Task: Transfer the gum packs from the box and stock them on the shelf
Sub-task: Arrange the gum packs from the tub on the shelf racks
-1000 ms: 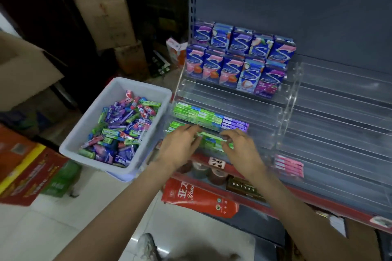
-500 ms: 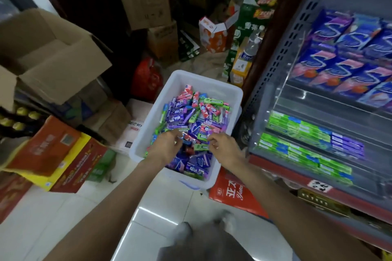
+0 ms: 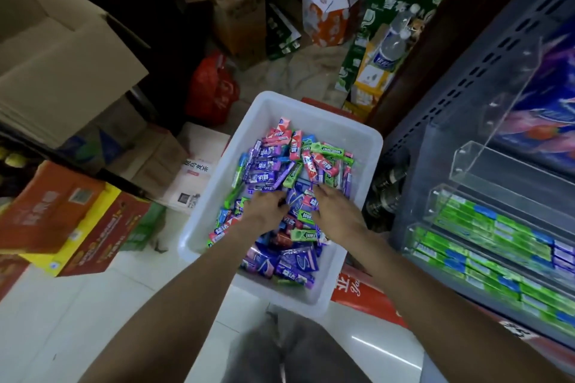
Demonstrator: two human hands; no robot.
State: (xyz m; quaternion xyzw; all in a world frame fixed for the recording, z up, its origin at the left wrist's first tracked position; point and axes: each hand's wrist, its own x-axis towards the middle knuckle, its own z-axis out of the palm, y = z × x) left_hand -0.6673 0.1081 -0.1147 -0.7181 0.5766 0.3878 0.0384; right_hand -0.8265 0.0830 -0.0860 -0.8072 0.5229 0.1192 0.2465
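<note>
A white plastic box (image 3: 329, 126) sits low in front of me, heaped with gum packs (image 3: 273, 164) in purple, green, pink and blue. Both my hands are inside it, on the pile. My left hand (image 3: 267, 210) has its fingers curled down among purple packs. Just right of it, my right hand (image 3: 337, 213) lies with fingers spread over a pink and a green pack. To the right, the clear acrylic shelf (image 3: 497, 177) holds rows of stocked green and purple gum packs (image 3: 485, 230) on its lower tiers. One tier above them holds nothing.
Open cardboard boxes (image 3: 62, 49) and red-and-yellow cartons (image 3: 65, 221) crowd the left. A red bag (image 3: 213, 87), drink cartons and water bottles (image 3: 393, 43) stand behind the box. A red package (image 3: 367, 295) lies under the box's near right corner. My knees (image 3: 295, 354) are at the bottom.
Both hands left the shelf's green packs and moved left into the white box. Since half a second ago they have pushed a little deeper into the pile.
</note>
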